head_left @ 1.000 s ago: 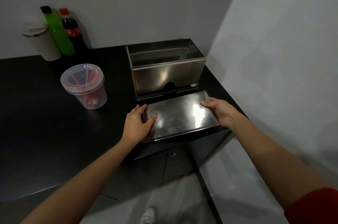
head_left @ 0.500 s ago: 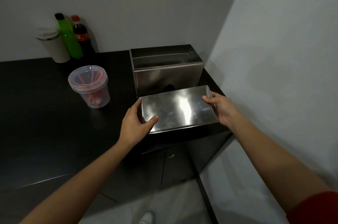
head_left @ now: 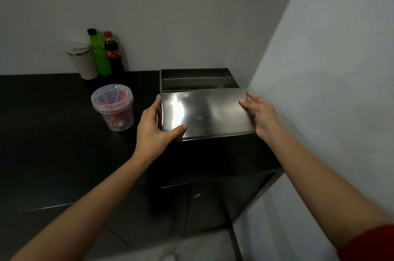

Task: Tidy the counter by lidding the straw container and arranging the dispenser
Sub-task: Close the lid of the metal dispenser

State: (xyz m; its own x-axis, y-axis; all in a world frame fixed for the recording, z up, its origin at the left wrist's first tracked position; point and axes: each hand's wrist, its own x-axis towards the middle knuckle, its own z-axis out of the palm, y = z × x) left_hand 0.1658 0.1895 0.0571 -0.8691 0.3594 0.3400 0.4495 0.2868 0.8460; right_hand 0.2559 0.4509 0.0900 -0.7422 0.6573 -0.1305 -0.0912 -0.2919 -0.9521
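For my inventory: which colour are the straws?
Red straws, seen best in the head view.

Both hands hold a steel lid (head_left: 205, 112) by its short ends, left hand (head_left: 154, 127) and right hand (head_left: 261, 117), in front of the open steel dispenser (head_left: 195, 80) on the black worktop (head_left: 53, 132). The lidded straw container (head_left: 114, 107) stands to the left; 2 bottles (head_left: 105, 53) and a tumbler (head_left: 83, 62) stand by the wall.

Dim corner, plain grey walls (head_left: 170, 15), black counter (head_left: 53, 132), dark cabinet doors (head_left: 213, 207) below, pale floor (head_left: 202, 248)
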